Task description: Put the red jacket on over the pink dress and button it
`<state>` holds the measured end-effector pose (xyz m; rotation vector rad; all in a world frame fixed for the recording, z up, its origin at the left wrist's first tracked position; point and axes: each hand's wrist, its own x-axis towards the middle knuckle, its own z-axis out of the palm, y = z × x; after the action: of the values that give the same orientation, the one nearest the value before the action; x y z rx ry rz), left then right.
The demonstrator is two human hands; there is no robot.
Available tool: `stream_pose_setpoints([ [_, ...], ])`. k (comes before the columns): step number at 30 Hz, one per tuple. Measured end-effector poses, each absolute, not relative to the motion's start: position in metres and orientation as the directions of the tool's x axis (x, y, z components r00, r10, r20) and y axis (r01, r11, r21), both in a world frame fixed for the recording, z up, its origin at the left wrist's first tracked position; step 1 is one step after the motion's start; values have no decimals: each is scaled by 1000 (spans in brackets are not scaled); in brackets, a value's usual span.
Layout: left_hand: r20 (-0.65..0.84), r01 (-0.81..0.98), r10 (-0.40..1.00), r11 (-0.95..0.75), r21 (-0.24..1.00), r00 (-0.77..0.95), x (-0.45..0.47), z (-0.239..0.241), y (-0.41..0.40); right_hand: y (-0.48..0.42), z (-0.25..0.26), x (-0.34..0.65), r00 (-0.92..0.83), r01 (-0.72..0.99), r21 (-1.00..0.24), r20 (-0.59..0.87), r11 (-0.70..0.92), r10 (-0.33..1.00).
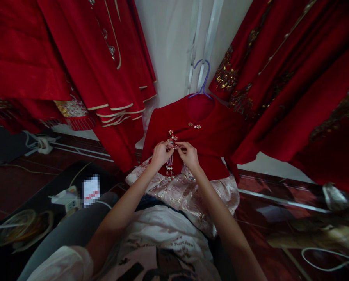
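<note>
A red jacket (221, 134) on a purple hanger (204, 80) lies spread in front of me, over a pale shiny patterned cloth (221, 193) on my lap. My left hand (162, 153) and my right hand (188, 154) meet at the jacket's front opening. Both pinch at a beaded frog button (175, 147) there; the fingertips cover most of it. Just above sits a flower-shaped beaded ornament (171, 133), and a bead tassel (170, 162) hangs below between the hands. Nearer the collar is another beaded frog button (194, 126), which neither hand touches.
Red garments with pale piping (104, 78) hang at the left, gold-embroidered red ones (280, 78) at the right. A low dark surface on the left carries a white box (66, 199) and a clear plastic container (15, 228). Metal rack bars (285, 200) run near the floor.
</note>
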<state>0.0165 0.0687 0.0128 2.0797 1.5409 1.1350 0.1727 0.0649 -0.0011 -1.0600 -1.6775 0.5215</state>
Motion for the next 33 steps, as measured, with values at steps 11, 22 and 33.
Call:
stream_pose_setpoints([
  [11, 592, 801, 773, -496, 336, 230, 10, 17, 54, 45, 31, 218, -105, 356, -840, 399, 409, 911],
  [22, 557, 721, 664, -674, 158, 499, 1, 29, 65, 42, 33, 220, -189, 439, -779, 407, 447, 894],
  [33, 615, 678, 594, -724, 127, 519, 8, 8, 78, 42, 40, 236, -145, 394, -806, 420, 442, 896],
])
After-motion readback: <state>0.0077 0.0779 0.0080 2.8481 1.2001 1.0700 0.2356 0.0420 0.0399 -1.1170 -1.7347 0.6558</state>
